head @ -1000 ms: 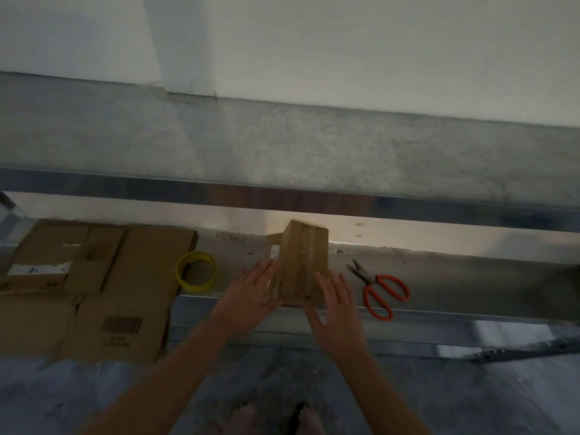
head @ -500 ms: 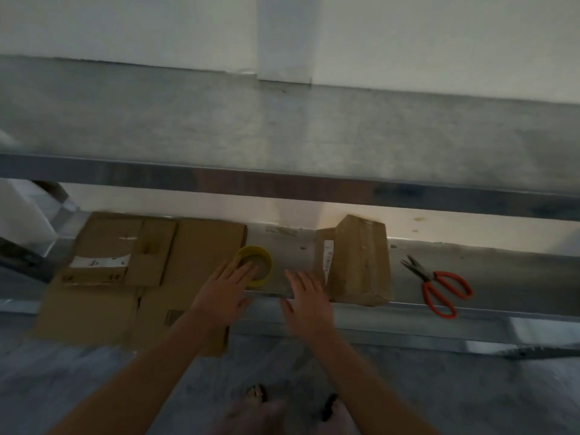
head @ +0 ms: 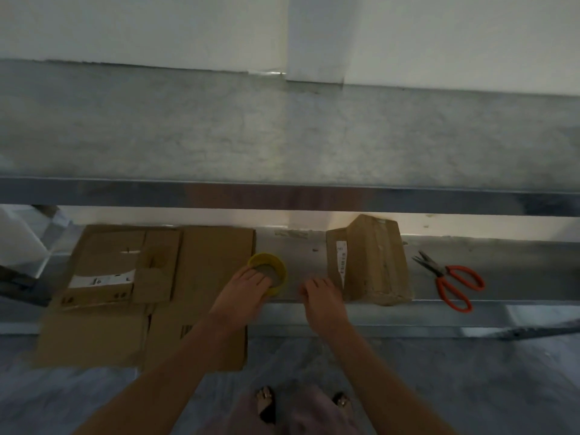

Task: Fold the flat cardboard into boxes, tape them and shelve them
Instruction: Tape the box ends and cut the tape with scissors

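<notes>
Head view: left grip (head: 243, 288) curled on round yellow tape roll (head: 283, 273); right grip (head: 323, 301) loose, empty.

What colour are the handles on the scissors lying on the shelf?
Orange-red handles on the metal-bladed scissors; the head view shows them best.

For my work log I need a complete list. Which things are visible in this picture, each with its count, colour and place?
flat cardboard: several overlapping sheets, brown, left part of the lower shelf, overhanging its front edge
folded box: 1, brown with white label, on the lower shelf
tape roll: 1, yellow, lying flat between cardboard and box
scissors: 1, orange handles, right of the box
lower shelf: 1, grey metal
upper shelf: 1, grey, above it
wall: white, behind
floor: grey
feet: 2, bottom centre
left hand: fingers on the tape roll's near rim
right hand: loosely curled, holds nothing, beside the box
</notes>
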